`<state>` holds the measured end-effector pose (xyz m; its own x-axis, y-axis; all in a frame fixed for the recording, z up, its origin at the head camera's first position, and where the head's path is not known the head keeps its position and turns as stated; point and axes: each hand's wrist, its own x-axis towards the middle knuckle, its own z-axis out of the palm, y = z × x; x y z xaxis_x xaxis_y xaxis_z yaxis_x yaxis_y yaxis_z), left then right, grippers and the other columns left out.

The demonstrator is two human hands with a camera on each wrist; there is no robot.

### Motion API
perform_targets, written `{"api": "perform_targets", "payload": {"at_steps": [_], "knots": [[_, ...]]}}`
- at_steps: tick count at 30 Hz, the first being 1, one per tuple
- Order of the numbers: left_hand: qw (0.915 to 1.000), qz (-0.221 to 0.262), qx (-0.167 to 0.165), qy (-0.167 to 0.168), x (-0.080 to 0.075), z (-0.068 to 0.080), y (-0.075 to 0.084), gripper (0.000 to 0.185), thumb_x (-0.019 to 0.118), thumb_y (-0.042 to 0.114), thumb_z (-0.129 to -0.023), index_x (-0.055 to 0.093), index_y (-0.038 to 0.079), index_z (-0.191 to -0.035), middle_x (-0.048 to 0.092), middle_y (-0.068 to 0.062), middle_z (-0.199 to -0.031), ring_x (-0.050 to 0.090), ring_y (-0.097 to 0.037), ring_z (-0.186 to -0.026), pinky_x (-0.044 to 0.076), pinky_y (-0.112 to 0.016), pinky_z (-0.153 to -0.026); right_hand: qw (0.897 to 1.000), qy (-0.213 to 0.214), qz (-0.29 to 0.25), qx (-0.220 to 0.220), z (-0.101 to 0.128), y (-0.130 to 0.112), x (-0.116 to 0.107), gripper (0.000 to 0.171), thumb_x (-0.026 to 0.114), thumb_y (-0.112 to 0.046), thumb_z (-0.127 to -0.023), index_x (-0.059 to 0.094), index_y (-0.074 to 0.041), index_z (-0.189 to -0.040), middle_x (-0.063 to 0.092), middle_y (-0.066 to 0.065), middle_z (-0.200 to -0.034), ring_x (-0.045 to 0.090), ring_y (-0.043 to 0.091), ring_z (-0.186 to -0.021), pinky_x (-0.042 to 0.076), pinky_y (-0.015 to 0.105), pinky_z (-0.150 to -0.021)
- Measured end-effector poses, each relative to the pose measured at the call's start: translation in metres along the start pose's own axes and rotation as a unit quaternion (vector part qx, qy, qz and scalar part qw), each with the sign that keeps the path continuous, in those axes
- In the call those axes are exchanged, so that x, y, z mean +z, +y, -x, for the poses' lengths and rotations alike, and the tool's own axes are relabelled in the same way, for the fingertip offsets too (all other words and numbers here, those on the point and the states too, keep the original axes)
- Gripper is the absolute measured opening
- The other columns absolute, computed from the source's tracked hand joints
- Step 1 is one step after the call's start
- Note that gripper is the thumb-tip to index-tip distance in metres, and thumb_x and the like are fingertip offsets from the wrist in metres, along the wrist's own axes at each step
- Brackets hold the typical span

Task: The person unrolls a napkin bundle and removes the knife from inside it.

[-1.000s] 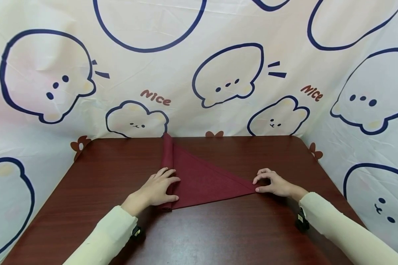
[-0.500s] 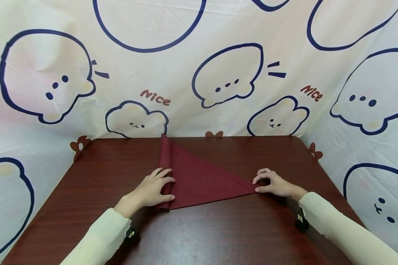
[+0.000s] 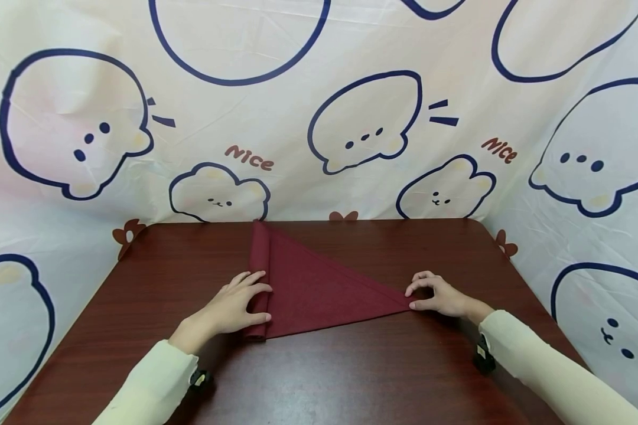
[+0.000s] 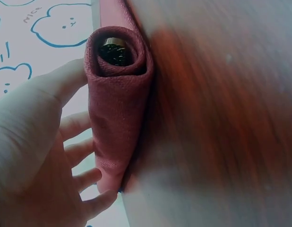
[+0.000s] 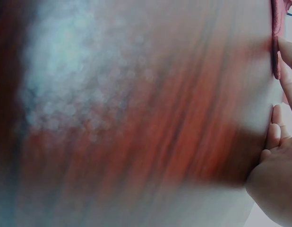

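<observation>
- Burgundy cloth napkin [image 3: 319, 289] lies on the dark wooden table [image 3: 351, 372], folded into a triangle, with its long left edge rolled into a tube that runs from the far table edge toward the person.
- Left hand [image 3: 234, 307] rests on the near end of the roll, fingers [image 3: 255, 278] stretched out nearly straight across the rolled edge and thumb alongside; it presses rather than clasps.
- From the left wrist view, the open end of the roll [image 4: 118, 56] faces the camera as a layered spiral, with the fingers lying along its side.
- Right hand [image 3: 438, 295] sits at the napkin's right-hand tip, thumb and forefinger curled together at that corner; whether they actually pinch the cloth cannot be told.
- Right wrist view is blurred; only fingertips [image 5: 278, 132] near a sliver of the cloth's edge show.
- Cream sleeves [image 3: 553, 366] cover both forearms.
- Behind the table hangs a backdrop [image 3: 319, 106] printed with cartoon animals.
</observation>
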<state>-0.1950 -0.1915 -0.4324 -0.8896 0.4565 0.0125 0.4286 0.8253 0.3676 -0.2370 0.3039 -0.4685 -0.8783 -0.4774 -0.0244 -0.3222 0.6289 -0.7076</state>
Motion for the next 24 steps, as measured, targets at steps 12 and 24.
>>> {"api": "perform_targets", "payload": {"at_steps": [12,24], "knots": [[0.9996,0.028,-0.005,0.0,-0.007,0.01,-0.011,0.053,0.076,0.03,-0.087,0.061,0.013,-0.135,0.04,-0.021,-0.159,0.034,-0.05,-0.144,0.033,-0.075,-0.106,1.0,-0.008,-0.004,0.005,0.0,0.0,-0.001,0.015,0.079,-0.021,-0.088,0.074,-0.015,-0.101,0.052,0.012,-0.122,0.042,0.026,-0.115,0.035,0.048,-0.101],[0.9984,0.054,-0.009,-0.01,-0.013,0.021,-0.029,0.055,0.073,0.029,-0.089,0.056,0.012,-0.138,0.042,-0.024,-0.156,0.035,-0.051,-0.142,0.035,-0.075,-0.104,1.0,-0.004,0.001,-0.001,0.0,-0.001,-0.001,0.015,0.08,-0.02,-0.087,0.074,-0.015,-0.1,0.053,0.011,-0.12,0.043,0.025,-0.113,0.036,0.047,-0.1]]}}
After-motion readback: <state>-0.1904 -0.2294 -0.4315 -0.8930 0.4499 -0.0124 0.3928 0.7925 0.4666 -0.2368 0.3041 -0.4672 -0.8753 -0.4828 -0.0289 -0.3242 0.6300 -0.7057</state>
